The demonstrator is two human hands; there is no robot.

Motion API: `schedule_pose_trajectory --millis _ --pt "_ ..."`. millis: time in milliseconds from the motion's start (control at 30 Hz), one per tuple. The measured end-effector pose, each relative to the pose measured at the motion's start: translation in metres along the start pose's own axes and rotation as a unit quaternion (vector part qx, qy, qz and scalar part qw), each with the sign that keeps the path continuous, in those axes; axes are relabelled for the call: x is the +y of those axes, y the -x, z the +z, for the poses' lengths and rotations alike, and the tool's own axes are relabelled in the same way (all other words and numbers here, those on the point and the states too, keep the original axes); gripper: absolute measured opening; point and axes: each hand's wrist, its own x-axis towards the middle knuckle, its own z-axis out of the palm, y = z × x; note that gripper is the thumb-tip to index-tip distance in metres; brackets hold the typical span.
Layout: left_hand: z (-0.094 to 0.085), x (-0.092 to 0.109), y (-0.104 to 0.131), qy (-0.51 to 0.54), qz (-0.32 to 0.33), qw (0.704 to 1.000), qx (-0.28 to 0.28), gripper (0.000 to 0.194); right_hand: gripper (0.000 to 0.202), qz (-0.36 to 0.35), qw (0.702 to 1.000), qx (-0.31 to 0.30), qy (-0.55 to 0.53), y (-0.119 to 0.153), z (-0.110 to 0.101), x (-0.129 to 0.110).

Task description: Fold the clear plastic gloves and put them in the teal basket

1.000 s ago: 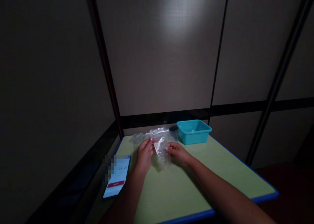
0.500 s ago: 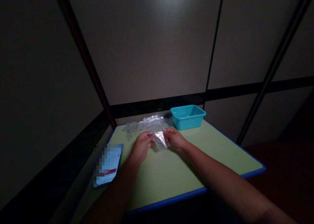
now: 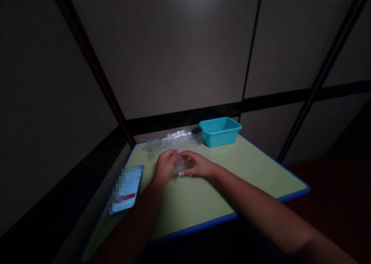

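Over the middle of the table, a small clear plastic bag [image 3: 179, 165] is bunched between my two hands. My left hand [image 3: 166, 165] grips it, thumb pointing up and fingers curled. From the right, my right hand [image 3: 197, 164] curves around the same plastic, forefinger near my left thumb and thumb lower down against the bag. Part of the plastic is hidden by my fingers. Just beyond my hands lies a spread of crumpled clear plastic bags [image 3: 179, 139].
A turquoise plastic basket [image 3: 220, 137] stands at the back right of the pale green, blue-edged table [image 3: 246, 175]. At the left edge lies a flat light-blue packet [image 3: 127, 190] with a red label, partly pixelated. Dark-banded panels [image 3: 185, 63] rise behind the table.
The bag was stretched flat between both hands' fingertips; now it is gathered up. My right hand has moved left towards my left hand, its thumb and fingers further apart. The view has shifted slightly.
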Motion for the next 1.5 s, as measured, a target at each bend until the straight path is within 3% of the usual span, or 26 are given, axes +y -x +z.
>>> schedule_pose_trajectory --millis 167,367,533,633,700,800,867,1000,1133,1367,1500 --pt "0.002 0.002 0.002 0.026 -0.012 1.0 0.006 0.047 0.034 0.058 0.995 -0.007 -0.086 -0.004 0.005 0.018" --pt "-0.001 0.007 0.002 0.106 -0.021 0.994 0.005 0.05 0.025 0.095 0.986 0.131 -0.052 -0.009 -0.011 0.022" --pt "-0.003 0.011 -0.001 0.196 -0.088 0.977 0.017 0.046 0.017 0.144 0.958 0.233 -0.081 -0.014 -0.021 0.034" --pt "-0.004 0.015 -0.002 0.26 -0.114 0.959 0.009 0.044 0.015 0.153 0.946 0.284 -0.016 -0.015 -0.025 0.04" --pt "-0.004 0.016 -0.003 0.296 -0.122 0.947 0.002 0.042 0.016 0.118 0.944 0.3 0.068 -0.013 -0.026 0.035" --pt "-0.003 0.017 -0.003 0.318 -0.134 0.938 -0.012 0.038 0.02 0.028 0.951 0.274 0.142 -0.01 -0.024 0.019" --pt "-0.002 0.015 -0.002 0.306 -0.136 0.942 -0.026 0.03 0.024 0.008 0.971 0.211 0.112 -0.008 -0.02 0.009" --pt "0.0 0.014 0.004 0.253 -0.138 0.955 -0.076 0.015 0.028 0.089 0.989 0.112 -0.031 -0.007 -0.011 0.005" --pt "0.001 0.015 0.008 0.226 -0.136 0.959 -0.104 0.018 0.023 0.105 0.978 0.116 -0.137 -0.01 -0.01 0.013" --pt "-0.001 0.015 0.006 0.191 -0.127 0.971 -0.07 0.015 0.025 0.089 0.948 0.272 -0.142 -0.014 -0.025 0.019" --pt "-0.002 0.014 0.007 0.169 -0.141 0.967 -0.131 0.013 0.025 0.101 0.908 0.352 -0.201 -0.014 -0.028 0.015"
